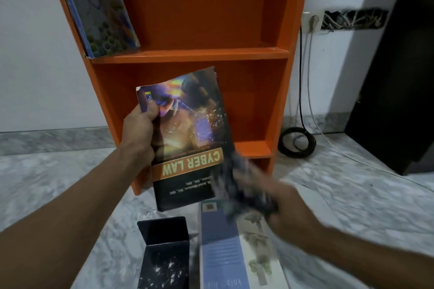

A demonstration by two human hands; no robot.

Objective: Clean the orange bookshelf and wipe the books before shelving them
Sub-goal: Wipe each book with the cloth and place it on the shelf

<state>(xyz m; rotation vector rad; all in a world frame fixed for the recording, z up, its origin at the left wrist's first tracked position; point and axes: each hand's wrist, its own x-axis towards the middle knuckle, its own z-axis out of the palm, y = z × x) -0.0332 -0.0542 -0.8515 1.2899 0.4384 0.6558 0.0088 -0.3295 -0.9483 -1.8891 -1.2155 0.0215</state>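
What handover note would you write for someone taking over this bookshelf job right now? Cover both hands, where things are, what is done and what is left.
Left hand grips the Cyber Law book by a corner, in front of the orange bookshelf, at its lower shelf.
Right hand, blurred, holds a dark cloth at that book's lower right edge.
Done: one colourful book leans at the upper shelf's left end.
Left: finish wiping Cyber Law and shelve it, then the blue book lying on the floor beside a black bookend.
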